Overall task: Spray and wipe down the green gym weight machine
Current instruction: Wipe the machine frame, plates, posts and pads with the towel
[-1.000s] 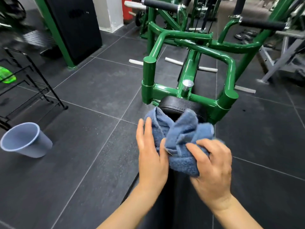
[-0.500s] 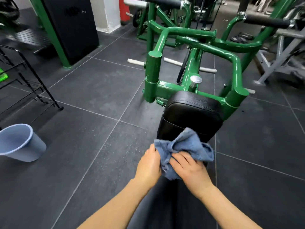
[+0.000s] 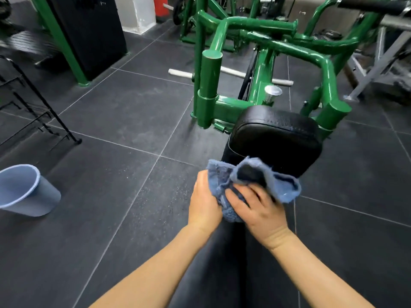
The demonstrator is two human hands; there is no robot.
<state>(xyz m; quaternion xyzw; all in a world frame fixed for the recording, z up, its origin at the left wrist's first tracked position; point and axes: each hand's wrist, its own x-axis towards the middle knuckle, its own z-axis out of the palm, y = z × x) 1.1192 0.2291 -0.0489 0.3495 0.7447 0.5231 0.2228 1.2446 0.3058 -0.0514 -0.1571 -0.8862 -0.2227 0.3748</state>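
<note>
Left hand: the left hand (image 3: pixel 205 200) is curled round the left side of a blue terry cloth (image 3: pixel 253 185), its fingers tucked into the folds and mostly hidden.
Right hand: the right hand (image 3: pixel 259 211) grips the same cloth from the right, fingers bent over the bunched middle; the fingertips are blurred.
Hands together: both are clamped on the cloth, side by side and almost touching, with bare forearms running back to the lower edge of the view.
Cloth: crumpled, one loose flap sticking out beyond the right hand's fingers; its far edge lies against the near face of the pad.
Pad: a black padded cushion (image 3: pixel 278 136) stands just beyond the hands, its top surface looking damp and slightly shiny.
Machine: the green weight machine frame (image 3: pixel 262 52) rises directly behind the pad, with thick painted tubes reaching left and right of the hands and a silver knob (image 3: pixel 272 93) just past the pad's far edge.
Bucket: a pale blue plastic bucket (image 3: pixel 26 192) lies tipped on the dark tiled floor (image 3: pixel 124 121), well off to the left of the left hand.
Rack: a black wire rack (image 3: pixel 37 103) stands farther left and beyond the bucket.
</note>
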